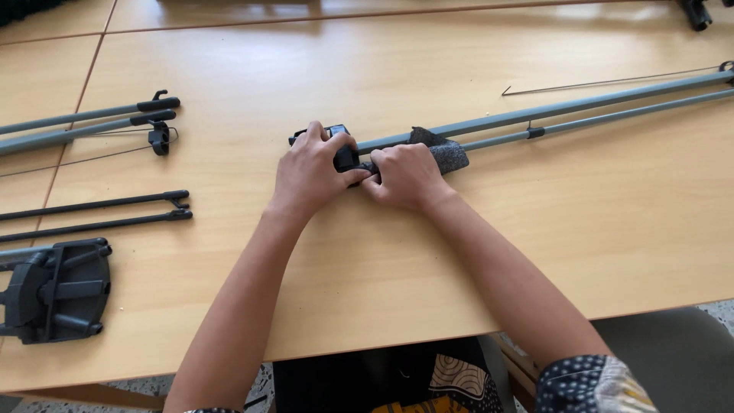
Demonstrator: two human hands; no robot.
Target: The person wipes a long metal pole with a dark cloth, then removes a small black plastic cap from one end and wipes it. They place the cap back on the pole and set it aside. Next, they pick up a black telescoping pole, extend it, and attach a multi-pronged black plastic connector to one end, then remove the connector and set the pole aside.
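Note:
My left hand [310, 172] is closed over a black plastic end piece [340, 145] at the near end of a pair of long grey tubes [581, 107]. These tubes run off to the upper right across the wooden table [367, 252]. Beside it, my right hand [405, 176] presses on the tubes where a dark grey cloth [447, 153] is wrapped around them. Both thumbs meet at the black piece. What lies under my palms is hidden.
At the left lie two more grey tubes with black caps [92, 122], two thin black rods [99, 213] and a black ribbed plastic bracket [57, 291]. A thin wire [612, 81] lies above the long tubes. A black part [696, 14] sits at the top right corner.

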